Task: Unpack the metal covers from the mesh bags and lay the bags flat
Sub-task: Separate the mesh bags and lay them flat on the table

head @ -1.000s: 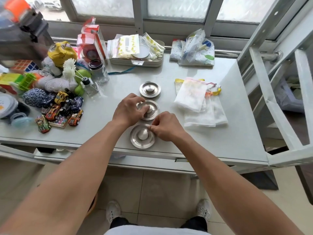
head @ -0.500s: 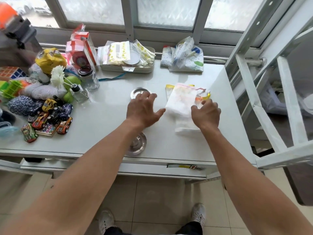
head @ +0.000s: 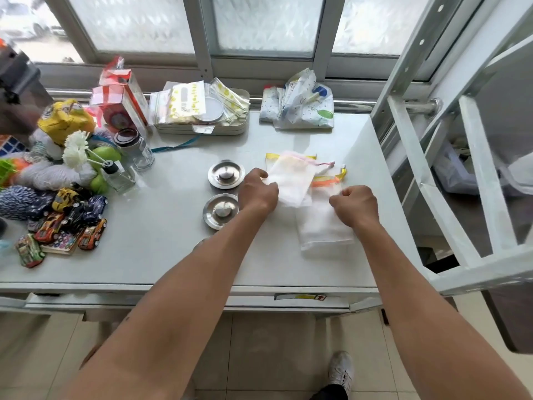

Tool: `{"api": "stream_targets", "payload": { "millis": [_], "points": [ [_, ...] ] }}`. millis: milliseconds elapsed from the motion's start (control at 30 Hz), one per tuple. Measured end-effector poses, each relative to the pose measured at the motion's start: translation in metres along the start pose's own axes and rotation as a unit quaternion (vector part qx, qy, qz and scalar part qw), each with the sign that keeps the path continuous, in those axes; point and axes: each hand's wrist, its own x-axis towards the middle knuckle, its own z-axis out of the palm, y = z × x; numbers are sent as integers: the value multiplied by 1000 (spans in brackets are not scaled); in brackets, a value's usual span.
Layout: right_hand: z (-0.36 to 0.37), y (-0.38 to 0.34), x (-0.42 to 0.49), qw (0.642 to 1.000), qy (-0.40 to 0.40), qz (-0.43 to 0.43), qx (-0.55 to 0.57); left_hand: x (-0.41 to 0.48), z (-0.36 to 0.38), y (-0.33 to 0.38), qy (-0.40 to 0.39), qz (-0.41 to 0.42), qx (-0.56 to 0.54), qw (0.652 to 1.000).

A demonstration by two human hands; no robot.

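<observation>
Both hands have come off the metal covers and gone over to the pile of mesh bags at right of centre. At my left hand [head: 257, 191] the grip is curled with fingertips pressed together on the left edge of the upper mesh bag [head: 291, 180], pinching the fabric as far as I can judge; the thumb is hidden. At my right hand [head: 355, 204] the grip is a loose fist resting on the right edge of the lower mesh bag [head: 323, 226], and I cannot tell whether it holds the mesh or only presses it down.

Outward from there, the bags overlap in a loose stack, the upper one lying askew across the lower, with yellow, pink and orange drawstrings trailing toward the upper right. Two metal covers sit on the table [head: 161, 232] just left of my left hand, the far cover [head: 226, 174] above the near cover [head: 221, 211] in the frame; a third is mostly hidden under my left forearm. All look unpacked, so I judge the flattening is what is left.

To do it well I would separate the bags one at a time, draw each by opposite edges until the mesh is taut, then smooth from the middle outward, keeping the drawstrings from being folded underneath.
</observation>
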Motion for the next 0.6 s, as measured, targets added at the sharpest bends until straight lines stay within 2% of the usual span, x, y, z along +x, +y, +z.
{"api": "stream_targets", "payload": {
  "millis": [100, 200, 300, 367, 433, 600],
  "points": [
    [-10, 5, 6, 999, 7, 16, 43, 6, -7, 0, 33, -22, -57, 998],
    [-16, 5, 12, 996, 21, 32, 76, 7, -11, 0, 73, -9, -60, 995],
    [-18, 0, 17, 997, 30, 29, 72, 5, -10, 0, 39, 4, -52, 998],
    [-17, -1, 21, 999, 17, 26, 36, 2, -5, 0, -27, 5, -66, 997],
    [-15, -1, 24, 1000, -1, 23, -21, -2, 2, 0, -59, 10, -53, 997],
    [-1, -4, 17, 989, -29, -5, -142, -2, 6, 2, -3, 17, -33, 999]
  ]
}}
